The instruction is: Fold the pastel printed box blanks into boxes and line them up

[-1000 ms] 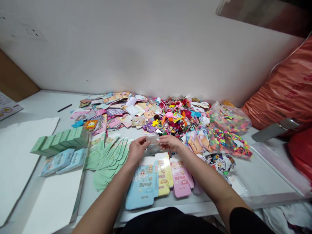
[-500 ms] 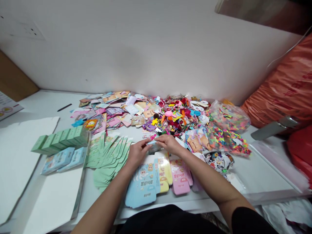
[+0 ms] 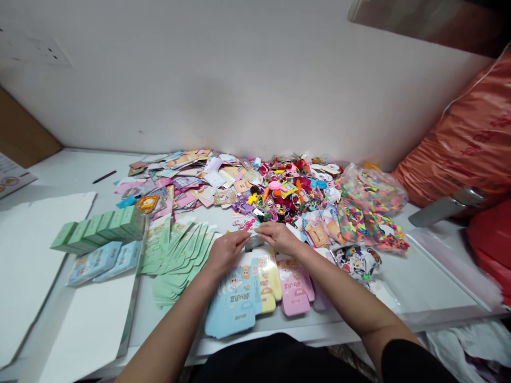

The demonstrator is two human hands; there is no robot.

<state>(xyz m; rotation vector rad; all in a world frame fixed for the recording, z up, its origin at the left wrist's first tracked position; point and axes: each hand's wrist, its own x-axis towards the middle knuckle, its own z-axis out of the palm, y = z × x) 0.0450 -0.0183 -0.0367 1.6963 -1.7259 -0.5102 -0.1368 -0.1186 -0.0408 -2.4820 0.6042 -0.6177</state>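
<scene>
Both hands meet over a small light-blue box (image 3: pixel 253 242), mostly covered by the fingers; its greyish side shows between them. My left hand (image 3: pixel 227 250) has its fingers closed at the box's left end. On the other end, the fingertips of my right hand (image 3: pixel 277 237) press together near its top edge. Just below lie flat cardboard box blanks: a blue stack (image 3: pixel 231 308), a yellow one (image 3: pixel 268 282) and a pink one (image 3: pixel 294 290). Left of my left hand, green box blanks (image 3: pixel 181 255) fan out.
Folded green boxes (image 3: pixel 99 229) and blue packets (image 3: pixel 95 263) stand at the left. Behind my hands are heaps of cards (image 3: pixel 191 183) and small trinkets (image 3: pixel 287 191). Bags of colourful pieces (image 3: pixel 371 194), a grey flask (image 3: pixel 443 210) and an orange sack (image 3: pixel 463 143) are at the right.
My fingers have drawn closer together over the box, hiding more of its light-blue top. The view has shifted slightly; the surrounding piles stay as they were.
</scene>
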